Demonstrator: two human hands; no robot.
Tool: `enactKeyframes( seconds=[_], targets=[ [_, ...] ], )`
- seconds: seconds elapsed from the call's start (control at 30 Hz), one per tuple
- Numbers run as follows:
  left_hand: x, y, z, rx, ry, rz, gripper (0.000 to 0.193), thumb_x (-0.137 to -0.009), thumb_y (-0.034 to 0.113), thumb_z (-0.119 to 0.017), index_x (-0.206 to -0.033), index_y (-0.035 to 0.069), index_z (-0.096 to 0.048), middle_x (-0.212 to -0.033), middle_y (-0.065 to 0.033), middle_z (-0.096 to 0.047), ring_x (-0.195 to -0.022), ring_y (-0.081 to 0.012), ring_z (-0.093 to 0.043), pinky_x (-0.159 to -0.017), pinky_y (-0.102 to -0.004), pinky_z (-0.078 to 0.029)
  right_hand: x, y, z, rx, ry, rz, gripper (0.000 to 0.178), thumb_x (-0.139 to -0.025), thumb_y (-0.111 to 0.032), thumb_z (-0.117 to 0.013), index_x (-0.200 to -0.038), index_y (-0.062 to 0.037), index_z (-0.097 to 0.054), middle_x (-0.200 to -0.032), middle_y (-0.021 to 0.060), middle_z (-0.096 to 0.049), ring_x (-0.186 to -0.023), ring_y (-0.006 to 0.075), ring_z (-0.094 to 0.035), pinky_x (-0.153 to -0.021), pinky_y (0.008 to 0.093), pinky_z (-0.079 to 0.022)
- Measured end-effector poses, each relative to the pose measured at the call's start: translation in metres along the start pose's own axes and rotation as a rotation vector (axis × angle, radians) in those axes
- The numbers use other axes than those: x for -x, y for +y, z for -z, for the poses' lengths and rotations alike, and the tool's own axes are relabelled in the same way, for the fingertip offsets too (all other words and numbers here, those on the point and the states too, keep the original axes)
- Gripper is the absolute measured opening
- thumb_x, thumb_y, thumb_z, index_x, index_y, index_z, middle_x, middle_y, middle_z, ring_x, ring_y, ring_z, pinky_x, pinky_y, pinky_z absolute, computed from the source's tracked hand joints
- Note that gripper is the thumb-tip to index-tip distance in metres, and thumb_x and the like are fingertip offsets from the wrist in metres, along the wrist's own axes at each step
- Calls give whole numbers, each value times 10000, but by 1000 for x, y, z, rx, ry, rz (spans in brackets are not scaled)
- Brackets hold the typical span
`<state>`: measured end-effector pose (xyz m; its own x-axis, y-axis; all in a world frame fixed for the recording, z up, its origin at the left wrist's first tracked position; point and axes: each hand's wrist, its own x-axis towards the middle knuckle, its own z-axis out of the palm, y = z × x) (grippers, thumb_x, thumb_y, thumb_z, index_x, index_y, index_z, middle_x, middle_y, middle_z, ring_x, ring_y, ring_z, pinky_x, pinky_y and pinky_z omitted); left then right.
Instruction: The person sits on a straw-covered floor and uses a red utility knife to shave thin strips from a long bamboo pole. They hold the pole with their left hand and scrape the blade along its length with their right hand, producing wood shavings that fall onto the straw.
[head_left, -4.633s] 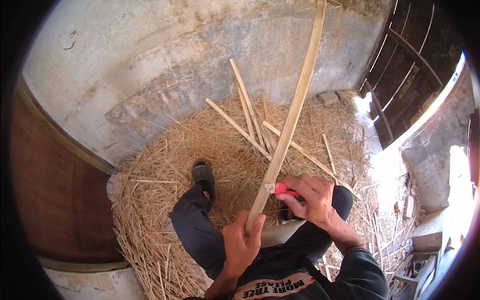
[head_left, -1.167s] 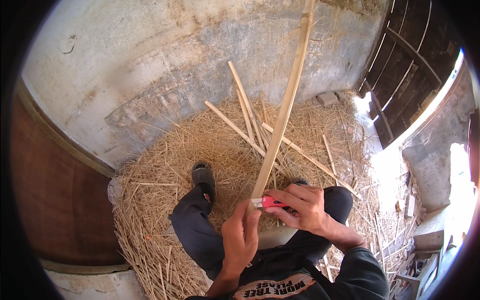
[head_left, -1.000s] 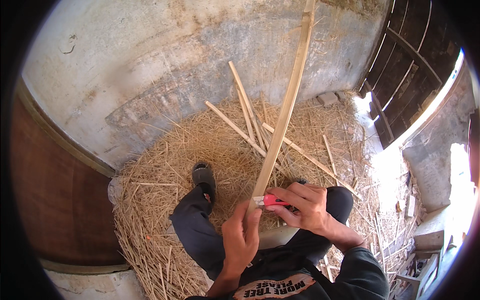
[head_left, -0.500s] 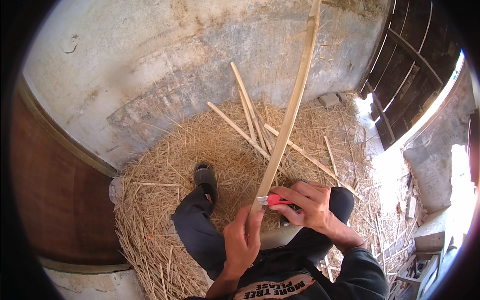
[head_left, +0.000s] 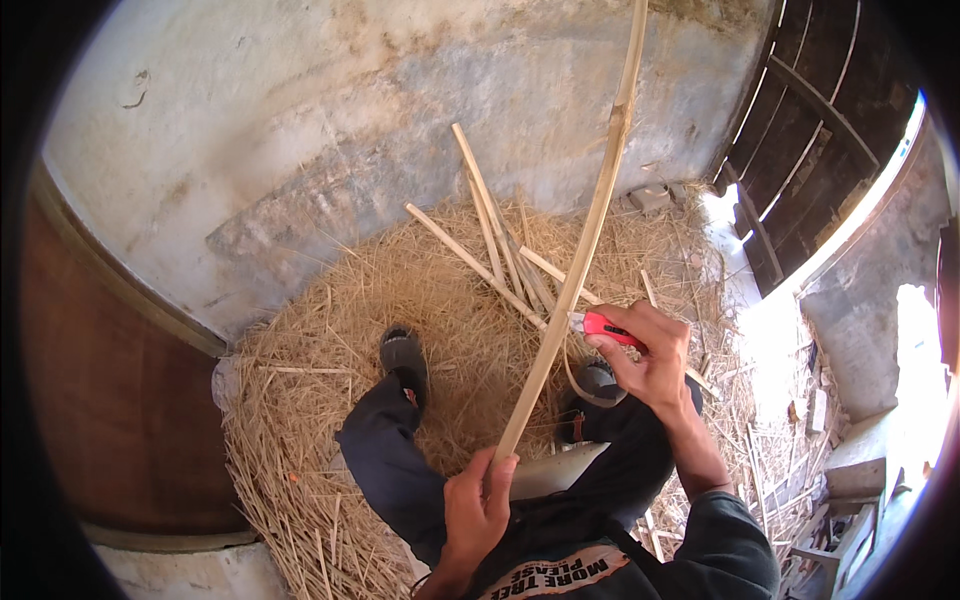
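A long, slightly bowed bamboo strip (head_left: 592, 225) slants from my lap up past the top of the view. My left hand (head_left: 474, 512) pinches its lower end between thumb and fingers. Farther up the strip, my right hand (head_left: 652, 358) grips a red utility knife (head_left: 606, 327), whose blade meets the strip's right edge. A thin curled shaving (head_left: 580, 386) hangs below the blade, over my right shoe.
Several bamboo strips (head_left: 462, 255) lie crossed in the shavings (head_left: 300, 400) covering the floor. Ahead stands a stained wall (head_left: 330, 130). A brown panel (head_left: 120, 390) is at left, a dark slatted wooden door (head_left: 810, 130) at right. A chunk of brick (head_left: 650, 198) rests by the wall.
My right hand and the knife have slid up along the strip, away from my left hand. A curled shaving now shows below the blade.
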<state>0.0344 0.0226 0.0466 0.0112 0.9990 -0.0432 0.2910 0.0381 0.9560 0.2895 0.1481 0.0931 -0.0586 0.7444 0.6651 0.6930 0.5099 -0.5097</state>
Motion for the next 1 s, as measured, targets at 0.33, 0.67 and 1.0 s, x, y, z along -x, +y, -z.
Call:
enactKeyframes(
  seconds=[0.33,0.67,1.0],
  targets=[
    [25,-19,4,-97,-17,37,259,-1109,218,-647,-1087,-20,-747,-641,5,-527,-573,-33,-428,-515,-279,-329,-43,81,6,94,120,-314,280,-954,-268,-857,-1117,-39,-849,-981,154,-834,-731,174,-742,-674,319,-590],
    [24,-42,18,29,-149,104,263,-1096,244,-658,-1110,-7,-732,-641,-75,-598,-558,-127,-591,-534,-327,-432,-49,97,10,-670,-107,-514,357,-1110,-363,-653,-1148,-27,-767,-690,-32,-551,-562,51,-405,-525,243,-315],
    [3,-38,13,-77,1,14,253,-1057,236,-738,-1072,-15,-717,-733,-122,-689,-577,-152,-637,-544,-324,-473,-33,54,-11,-599,38,-550,375,-1053,-281,-728,-1358,-84,-634,-854,-14,-678,-615,14,-439,-561,216,-319]
  ],
)
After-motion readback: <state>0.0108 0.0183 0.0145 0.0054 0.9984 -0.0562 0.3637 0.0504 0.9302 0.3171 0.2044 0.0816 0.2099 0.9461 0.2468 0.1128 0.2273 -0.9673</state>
